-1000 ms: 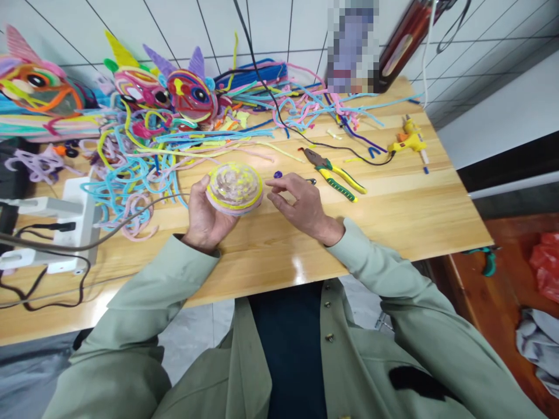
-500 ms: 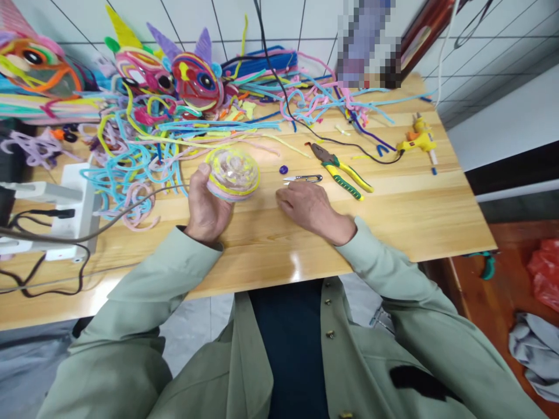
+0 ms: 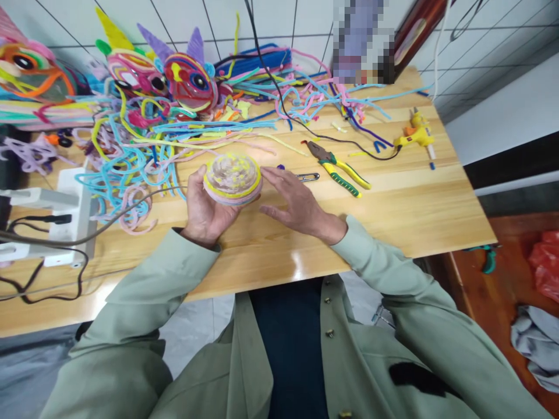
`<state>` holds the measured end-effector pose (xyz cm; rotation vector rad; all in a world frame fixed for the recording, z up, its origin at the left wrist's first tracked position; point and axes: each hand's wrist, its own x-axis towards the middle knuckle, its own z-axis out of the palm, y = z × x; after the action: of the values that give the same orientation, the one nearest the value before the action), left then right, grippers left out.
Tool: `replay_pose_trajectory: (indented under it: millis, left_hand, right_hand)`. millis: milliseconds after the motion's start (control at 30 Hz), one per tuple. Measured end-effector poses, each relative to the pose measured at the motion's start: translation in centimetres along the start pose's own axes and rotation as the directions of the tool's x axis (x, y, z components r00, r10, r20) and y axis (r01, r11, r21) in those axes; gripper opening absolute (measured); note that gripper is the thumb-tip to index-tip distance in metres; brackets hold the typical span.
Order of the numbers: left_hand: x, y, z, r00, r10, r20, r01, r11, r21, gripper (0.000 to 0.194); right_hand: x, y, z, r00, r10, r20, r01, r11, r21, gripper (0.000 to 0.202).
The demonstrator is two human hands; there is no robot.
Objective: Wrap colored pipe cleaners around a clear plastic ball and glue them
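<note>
We find the dome [image 3: 233,185] gripped in the left hand [image 3: 208,212] over the table [image 3: 248,250], a yellow band circling it. The thumb lies at its left edge; the other fingers are mostly hidden behind it.

We note the right hand [image 3: 299,203] at the dome's right rim, fingers extended, thumb spread well away from the forefinger; we cannot tell whether a fingertip touches.

We record the snips [image 3: 311,177], partly covered by the right hand, the pliers [image 3: 338,169] just beyond, and the glue gun [image 3: 417,137] farther right.
</note>
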<state>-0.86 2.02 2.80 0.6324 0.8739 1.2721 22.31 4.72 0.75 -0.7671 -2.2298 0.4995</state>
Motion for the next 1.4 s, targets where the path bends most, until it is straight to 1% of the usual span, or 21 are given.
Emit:
replay_pose_trajectory:
  millis: [67, 100, 133, 200, 300, 433, 533, 633, 700, 767, 833, 900, 967, 1133, 1200, 1267, 1333, 1400]
  left_hand:
    - [0.0, 0.0, 0.1, 0.996, 0.089, -0.002, -0.089, 0.996, 0.020, 0.047]
    - [0.0, 0.0, 0.1, 0.991, 0.133, -0.004, -0.133, 0.991, 0.026, 0.047]
    - [0.0, 0.0, 0.1, 0.985, 0.174, -0.007, -0.173, 0.984, 0.036, 0.046]
    - [0.1, 0.0, -0.1, 0.977, 0.211, -0.004, -0.210, 0.975, 0.074, 0.047]
    - [0.2, -0.2, -0.2, 0.979, 0.204, -0.009, -0.202, 0.974, 0.107, 0.046]
    - [0.3, -0.5, 0.1, 0.977, 0.213, -0.021, -0.212, 0.977, 0.029, 0.037]
    - [0.4, -0.6, 0.3, 0.975, 0.220, -0.018, -0.220, 0.975, -0.022, 0.038]
    - [0.6, -0.7, 0.1, 0.975, 0.224, -0.003, -0.224, 0.974, -0.042, 0.041]
    - [0.7, -0.8, -0.1, 0.972, 0.233, 0.009, -0.232, 0.972, -0.044, 0.042]
    - [0.7, -0.9, -0.3, 0.973, 0.228, 0.016, -0.228, 0.973, -0.028, 0.043]
    - [0.7, -1.0, -0.3, 0.979, 0.202, 0.023, -0.202, 0.979, -0.006, 0.045]
    - [0.6, -1.0, -0.2, 0.985, 0.169, 0.029, -0.169, 0.986, 0.002, 0.046]
    - [0.5, -1.1, -0.2, 0.988, 0.148, 0.034, -0.148, 0.989, 0.000, 0.048]
    - [0.5, -1.5, -0.3, 0.990, 0.131, 0.046, -0.131, 0.991, -0.011, 0.050]
    - [0.5, -1.7, -0.5, 0.990, 0.136, 0.043, -0.136, 0.991, -0.001, 0.049]
    - [0.5, -1.9, -0.7, 0.989, 0.135, 0.051, -0.137, 0.990, 0.035, 0.047]
    - [0.5, -2.0, -0.7, 0.989, 0.138, 0.050, -0.141, 0.988, 0.058, 0.048]
    - [0.5, -2.0, -0.6, 0.987, 0.153, 0.038, -0.155, 0.987, 0.045, 0.046]
  right_hand:
    - [0.0, 0.7, -0.5, 0.998, 0.051, -0.041, -0.053, 0.996, -0.070, 0.040]
    - [0.0, 1.2, -0.7, 0.995, 0.081, -0.062, -0.089, 0.988, -0.127, 0.033]
    - [-0.1, 1.6, -1.0, 0.992, 0.104, -0.064, -0.115, 0.975, -0.192, 0.030]
    - [-0.1, 2.1, -1.1, 0.992, 0.129, 0.004, -0.121, 0.941, -0.315, 0.028]
    - [-0.1, 1.8, -0.7, 0.975, 0.154, 0.158, -0.073, 0.900, -0.429, 0.031]
    - [0.2, 0.6, 0.1, 0.952, 0.194, 0.238, -0.052, 0.867, -0.496, 0.034]
    - [0.4, 0.7, -0.6, 0.945, 0.190, 0.268, -0.031, 0.864, -0.503, 0.030]
    - [0.0, 1.5, -2.3, 0.961, 0.195, 0.195, -0.075, 0.865, -0.495, 0.028]
    - [-0.7, 1.7, -3.5, 0.967, 0.210, 0.142, -0.115, 0.862, -0.494, 0.031]
    - [-1.7, 1.5, -4.3, 0.965, 0.221, 0.140, -0.119, 0.849, -0.515, 0.032]
    - [-2.6, 1.0, -4.4, 0.957, 0.228, 0.179, -0.097, 0.835, -0.542, 0.031]
    - [-3.1, 0.7, -4.0, 0.947, 0.237, 0.216, -0.083, 0.831, -0.551, 0.030]
    - [-3.2, 0.5, -3.4, 0.944, 0.249, 0.218, -0.090, 0.827, -0.555, 0.029]
    - [-1.8, 0.6, -2.3, 0.929, 0.296, 0.222, -0.107, 0.789, -0.605, 0.023]
    - [-0.9, 0.8, -2.1, 0.922, 0.324, 0.211, -0.141, 0.789, -0.598, 0.021]
    - [0.3, 1.4, -1.8, 0.928, 0.336, 0.164, -0.199, 0.815, -0.544, 0.019]
    - [1.8, 2.5, -1.5, 0.941, 0.321, 0.110, -0.243, 0.864, -0.441, 0.016]
    - [3.6, 4.0, -1.2, 0.955, 0.286, 0.078, -0.248, 0.915, -0.317, 0.014]
